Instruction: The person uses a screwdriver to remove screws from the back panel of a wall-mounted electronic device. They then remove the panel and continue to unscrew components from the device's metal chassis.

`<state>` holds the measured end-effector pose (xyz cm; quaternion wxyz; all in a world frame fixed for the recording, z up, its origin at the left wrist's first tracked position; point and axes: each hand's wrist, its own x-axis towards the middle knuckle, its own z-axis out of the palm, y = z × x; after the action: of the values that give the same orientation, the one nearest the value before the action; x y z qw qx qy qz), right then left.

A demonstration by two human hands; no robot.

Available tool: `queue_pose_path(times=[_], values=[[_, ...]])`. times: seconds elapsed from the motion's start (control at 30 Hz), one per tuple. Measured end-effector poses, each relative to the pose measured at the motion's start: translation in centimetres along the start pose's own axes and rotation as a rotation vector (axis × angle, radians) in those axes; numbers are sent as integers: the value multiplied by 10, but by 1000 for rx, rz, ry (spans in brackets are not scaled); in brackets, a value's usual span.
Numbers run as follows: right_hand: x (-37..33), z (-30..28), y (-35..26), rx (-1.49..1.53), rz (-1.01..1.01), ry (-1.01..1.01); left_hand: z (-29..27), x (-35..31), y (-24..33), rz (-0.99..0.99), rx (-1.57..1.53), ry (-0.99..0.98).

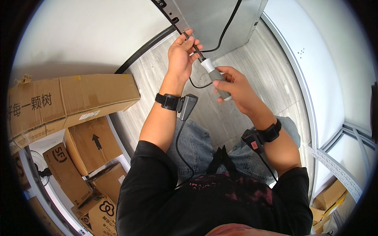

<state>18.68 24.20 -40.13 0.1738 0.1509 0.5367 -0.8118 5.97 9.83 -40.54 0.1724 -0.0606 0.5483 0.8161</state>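
Note:
A screwdriver with a grey and white handle and a dark shaft slants up and to the left between my hands. My right hand is closed round its handle. The fingers of my left hand are closed on the shaft near the tip. Just beyond my left fingertips stands a grey metal cabinet with a dark edge strip carrying small holes. A black cable hangs down in front of its panel and curves behind the screwdriver.
Cardboard boxes fill a white shelf on the left, with a long carton on top. Wood-look floor lies under my hands. A white metal rack and more cartons stand at the right. Cabled devices are strapped to both wrists.

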Motion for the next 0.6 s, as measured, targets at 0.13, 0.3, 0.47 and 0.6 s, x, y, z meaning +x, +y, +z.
queue_pose_path(times=[0.13, 0.3, 0.47, 0.6], values=[[6, -2, 8, -158, -107, 7, 1, 1, -2, 31, 96, 9], [2, -2, -8, 132, 105, -55, -6, 4, -2, 31, 47, -29], [6, -7, -4, 86, 98, -92, -6, 5, -1, 24, 17, -46], [7, -1, 7, -103, -30, 13, -2, 3, 2, 24, 10, -29]])
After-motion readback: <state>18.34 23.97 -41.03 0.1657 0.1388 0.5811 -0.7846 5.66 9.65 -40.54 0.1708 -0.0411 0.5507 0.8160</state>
